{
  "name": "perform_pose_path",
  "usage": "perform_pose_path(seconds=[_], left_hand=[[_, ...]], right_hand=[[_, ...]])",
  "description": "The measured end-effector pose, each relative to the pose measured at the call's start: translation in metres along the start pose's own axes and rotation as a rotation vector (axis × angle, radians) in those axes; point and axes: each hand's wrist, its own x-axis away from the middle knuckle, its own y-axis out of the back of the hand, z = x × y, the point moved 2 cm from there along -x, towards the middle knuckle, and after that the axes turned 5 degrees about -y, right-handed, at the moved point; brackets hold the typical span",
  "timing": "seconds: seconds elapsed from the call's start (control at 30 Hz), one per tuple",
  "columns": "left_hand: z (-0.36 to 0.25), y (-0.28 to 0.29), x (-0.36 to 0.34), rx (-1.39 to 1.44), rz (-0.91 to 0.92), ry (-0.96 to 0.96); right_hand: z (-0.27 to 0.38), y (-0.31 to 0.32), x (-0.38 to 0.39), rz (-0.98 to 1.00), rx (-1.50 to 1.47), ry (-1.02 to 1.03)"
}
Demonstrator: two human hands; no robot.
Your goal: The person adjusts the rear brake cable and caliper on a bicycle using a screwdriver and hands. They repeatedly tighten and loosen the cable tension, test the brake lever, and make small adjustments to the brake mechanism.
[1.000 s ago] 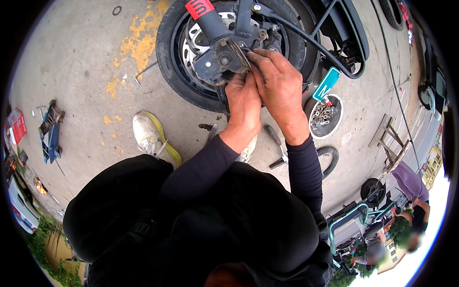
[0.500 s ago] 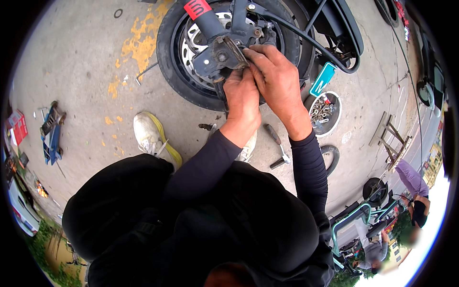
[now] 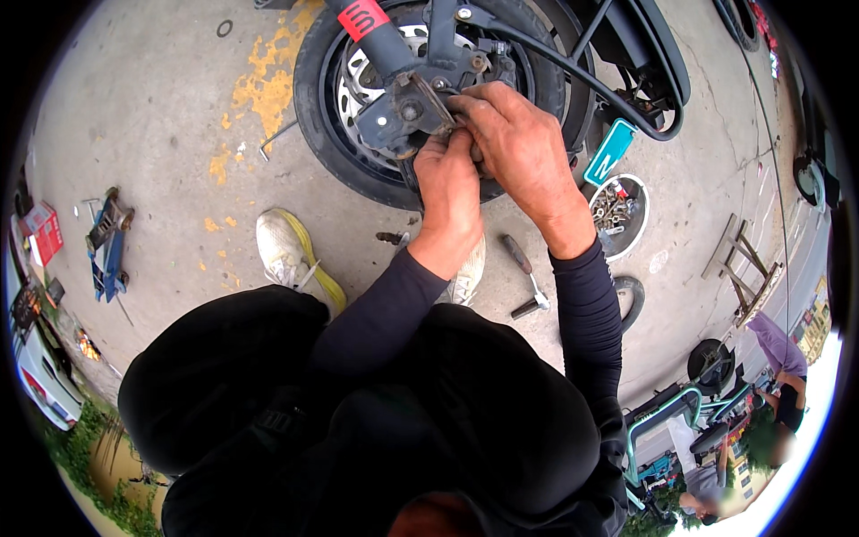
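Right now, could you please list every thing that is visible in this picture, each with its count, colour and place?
wheel: one, black tyre with silver rim, top centre, on the concrete
brake caliper: one, grey metal, on the wheel, under both hands
fork leg: one, grey with a red sticker, above the caliper
black hose: one, curving from the wheel to the right
ratchet wrench: one, dark handle, on the ground below the right wrist
round tray of small parts: one, white rim, right of the wheel
teal plate: one, above the tray
blue jack: one, far left
shoes: two, white, one with a yellow sole edge
left hand: one, grip on the caliper
right hand: one, fingers at the caliper
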Motion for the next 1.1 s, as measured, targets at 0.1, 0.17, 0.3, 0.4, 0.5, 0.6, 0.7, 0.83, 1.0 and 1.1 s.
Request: perform_pose_path(seconds=[0.1, 0.17, 0.3, 0.4, 0.5, 0.6, 0.7, 0.83, 1.0, 1.1], left_hand=[[0.004, 0.002, 0.001, -0.123, 0.007, -0.030], [0.003, 0.001, 0.001, -0.122, -0.007, -0.037], [0.007, -0.001, -0.001, -0.065, -0.034, -0.090], [0.009, -0.003, -0.007, -0.008, -0.027, -0.099], [0.005, -0.007, -0.004, 0.014, -0.048, -0.057], [0.008, -0.005, -0.004, -0.032, -0.053, -0.124], [0.013, -0.003, -0.006, -0.053, -0.021, -0.183], [0.013, 0.003, -0.010, -0.029, -0.021, -0.136], [0.006, 0.000, -0.004, -0.071, -0.005, -0.069], [0.008, -0.002, -0.004, -0.035, -0.011, -0.138]], right_hand=[[-0.003, -0.002, 0.001, -0.022, 0.000, 0.018], [-0.003, -0.003, 0.002, -0.037, 0.008, 0.016], [-0.002, -0.008, 0.005, -0.123, 0.013, 0.022], [-0.002, -0.010, 0.006, -0.150, 0.014, 0.022], [-0.003, -0.005, 0.004, -0.116, 0.017, 0.028], [-0.003, -0.007, 0.004, -0.135, 0.042, 0.041], [-0.002, -0.009, 0.004, -0.149, 0.063, 0.045], [-0.002, -0.010, 0.005, -0.124, 0.036, 0.007], [0.001, -0.005, 0.006, -0.158, -0.150, -0.110], [-0.001, 0.000, 0.007, -0.106, -0.211, -0.119]])
